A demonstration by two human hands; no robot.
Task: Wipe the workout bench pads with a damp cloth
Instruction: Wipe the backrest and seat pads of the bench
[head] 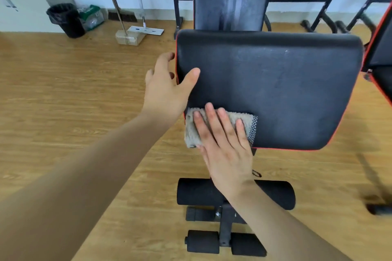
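The person's arms are bare from wrist to the picture's lower edge, both the left forearm (84,165) and the right forearm (275,218). The left hand (167,89) and right hand (224,146) are bare as well. The fingernails (209,106) are short and plain, and faint creases cross the right hand's knuckles.

bright, even light | sheen on pad (269,89) | edges warped, blurred

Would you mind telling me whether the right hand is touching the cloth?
Touching: the head view shows the right hand pressed flat, fingers straight, on top of the cloth.
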